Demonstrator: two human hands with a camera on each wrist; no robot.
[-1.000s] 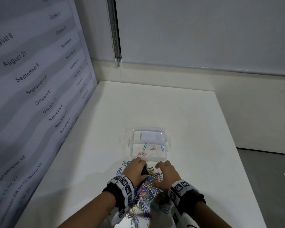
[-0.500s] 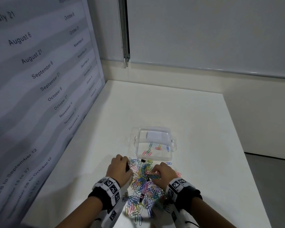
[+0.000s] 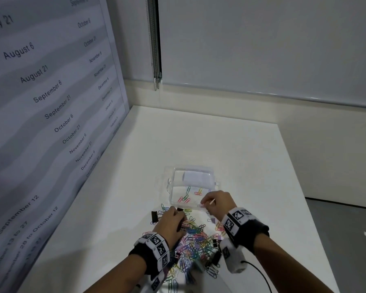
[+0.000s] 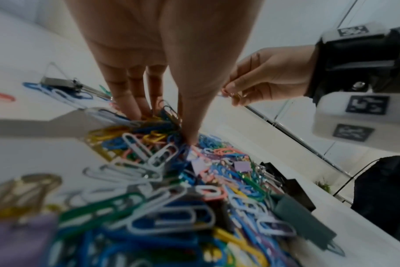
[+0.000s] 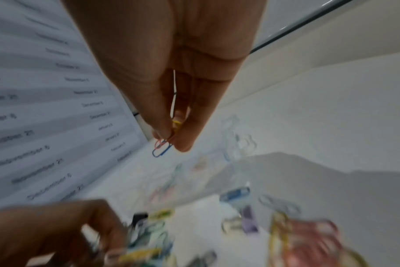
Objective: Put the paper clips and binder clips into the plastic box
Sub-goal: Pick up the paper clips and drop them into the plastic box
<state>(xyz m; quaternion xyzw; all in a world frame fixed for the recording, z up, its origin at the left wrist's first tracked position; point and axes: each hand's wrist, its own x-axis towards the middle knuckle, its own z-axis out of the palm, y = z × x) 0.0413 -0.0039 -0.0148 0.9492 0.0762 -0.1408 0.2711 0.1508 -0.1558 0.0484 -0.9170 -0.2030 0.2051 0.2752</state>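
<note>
A clear plastic box [image 3: 211, 182] stands open on the white table [image 3: 241, 155] with several coloured paper clips [image 3: 186, 196] inside. In front of it lies a heap of paper clips [image 3: 195, 240] mixed with black binder clips [image 3: 154, 215]. My left hand [image 3: 183, 223] digs into the heap's far left side, thumb and fingers pinching clips [image 4: 164, 121]. My right hand [image 3: 203, 205] is lifted at the box's near right corner. It pinches a few paper clips [image 5: 163, 145], blue, red and yellow, between thumb and fingers. The left wrist view also shows the right hand [image 4: 231, 94].
A wall panel printed with dates [image 3: 51, 102] runs along the table's left edge. The table's right edge [image 3: 300, 197] drops to a grey floor. A black cable [image 3: 260, 273] trails from my right wrist. A black binder clip [image 3: 215, 257] lies at the heap's near right.
My right hand has lifted out of the heap with a few clips and moved forward to the box's near right corner. My left hand has shifted right into the heap.
</note>
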